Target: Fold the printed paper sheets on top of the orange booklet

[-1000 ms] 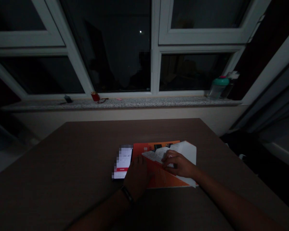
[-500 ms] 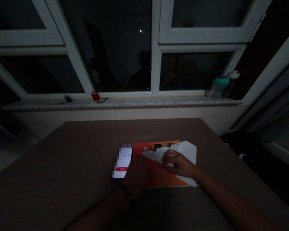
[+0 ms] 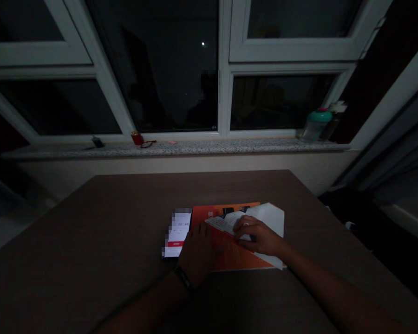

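A phone (image 3: 177,232) lies lit on the brown table (image 3: 90,241), its screen showing a running timer with a red bar. Right beside it, my left hand (image 3: 197,253) rests on the left edge of an orange printed sheet (image 3: 237,253), its fingers near the phone. My right hand (image 3: 256,234) sits on a folded white paper (image 3: 270,218), fingers curled over a printed flap (image 3: 223,222). Part of the orange sheet is hidden under the white paper and my hands.
Behind the table runs a speckled stone window sill (image 3: 195,148) under a dark white-framed window (image 3: 170,69). On it stand a teal-lidded bottle (image 3: 315,125), a small red cup (image 3: 137,138) and glasses (image 3: 146,144). A curtain (image 3: 386,148) hangs at right.
The timer digits on the phone have gone up by about one second. My hands have shifted only slightly on the papers, and the view has tilted a little.
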Tool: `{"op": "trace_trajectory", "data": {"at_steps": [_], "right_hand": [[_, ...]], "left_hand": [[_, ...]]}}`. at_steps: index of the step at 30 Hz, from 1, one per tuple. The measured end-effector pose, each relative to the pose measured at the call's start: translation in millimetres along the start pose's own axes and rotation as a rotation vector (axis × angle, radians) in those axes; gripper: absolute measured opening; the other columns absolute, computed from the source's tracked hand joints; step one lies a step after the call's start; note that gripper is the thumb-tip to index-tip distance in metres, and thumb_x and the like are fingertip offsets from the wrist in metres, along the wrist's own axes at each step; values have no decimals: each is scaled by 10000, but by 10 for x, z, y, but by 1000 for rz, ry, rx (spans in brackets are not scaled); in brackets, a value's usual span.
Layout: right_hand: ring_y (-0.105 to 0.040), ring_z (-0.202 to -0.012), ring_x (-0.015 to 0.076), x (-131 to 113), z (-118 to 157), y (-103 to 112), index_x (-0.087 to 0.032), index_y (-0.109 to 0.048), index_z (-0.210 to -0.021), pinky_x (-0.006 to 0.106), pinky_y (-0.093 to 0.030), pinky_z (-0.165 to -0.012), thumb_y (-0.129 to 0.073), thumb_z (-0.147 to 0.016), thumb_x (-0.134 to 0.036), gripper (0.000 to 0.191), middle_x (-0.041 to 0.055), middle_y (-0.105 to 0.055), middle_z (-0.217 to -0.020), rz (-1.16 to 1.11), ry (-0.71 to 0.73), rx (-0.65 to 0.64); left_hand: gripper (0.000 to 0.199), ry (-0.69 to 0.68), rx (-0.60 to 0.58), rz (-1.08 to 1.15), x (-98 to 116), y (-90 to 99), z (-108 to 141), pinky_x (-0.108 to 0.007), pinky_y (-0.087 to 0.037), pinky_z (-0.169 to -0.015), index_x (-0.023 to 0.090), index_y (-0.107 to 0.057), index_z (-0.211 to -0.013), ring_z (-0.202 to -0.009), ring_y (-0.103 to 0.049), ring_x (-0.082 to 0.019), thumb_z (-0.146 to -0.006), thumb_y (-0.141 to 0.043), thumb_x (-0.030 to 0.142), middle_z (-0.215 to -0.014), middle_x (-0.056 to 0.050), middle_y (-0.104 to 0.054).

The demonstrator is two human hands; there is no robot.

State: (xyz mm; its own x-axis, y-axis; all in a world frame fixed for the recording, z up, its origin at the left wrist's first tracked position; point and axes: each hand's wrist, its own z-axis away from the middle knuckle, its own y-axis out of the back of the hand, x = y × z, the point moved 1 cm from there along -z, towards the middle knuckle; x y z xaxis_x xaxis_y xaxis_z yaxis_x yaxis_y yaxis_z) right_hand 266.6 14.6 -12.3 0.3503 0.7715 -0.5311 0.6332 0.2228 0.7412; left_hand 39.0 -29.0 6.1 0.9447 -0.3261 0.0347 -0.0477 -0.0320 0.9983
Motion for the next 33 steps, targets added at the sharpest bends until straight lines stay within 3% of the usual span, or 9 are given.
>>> {"op": "trace_trajectory", "data": {"at_steps": [14,24,33], "right_hand": [[-587,-970,205,-2,4,4,-212,-691,-934,367,-457,-873,-656,-862,-215,80,67,-651,-968,24,-3,-10],[-586,-963,203,4,9,-7,-215,-689,-927,362,-456,-867,-658,-859,-217,75,61,-652,-961,33,-8,-12],[-587,-966,202,10,7,-2,-218,-700,-919,361,-453,-866,-666,-850,-211,78,61,-653,-972,28,-9,-10]], "left_hand": [[494,5,20,4,-17,0,-21,-429,-442,-895,93,-516,-1286,-1119,-508,-310,-912,-576,411,-1275,-164,-541],[548,-12,42,-12,-31,-45,-22,-448,-366,-1011,82,-479,-1339,-1244,-436,-327,-916,-564,421,-1353,-186,-499],[524,-16,32,-24,-27,5,-23,-445,-392,-956,67,-512,-1294,-1152,-486,-324,-910,-566,419,-1273,-186,-535]]}}
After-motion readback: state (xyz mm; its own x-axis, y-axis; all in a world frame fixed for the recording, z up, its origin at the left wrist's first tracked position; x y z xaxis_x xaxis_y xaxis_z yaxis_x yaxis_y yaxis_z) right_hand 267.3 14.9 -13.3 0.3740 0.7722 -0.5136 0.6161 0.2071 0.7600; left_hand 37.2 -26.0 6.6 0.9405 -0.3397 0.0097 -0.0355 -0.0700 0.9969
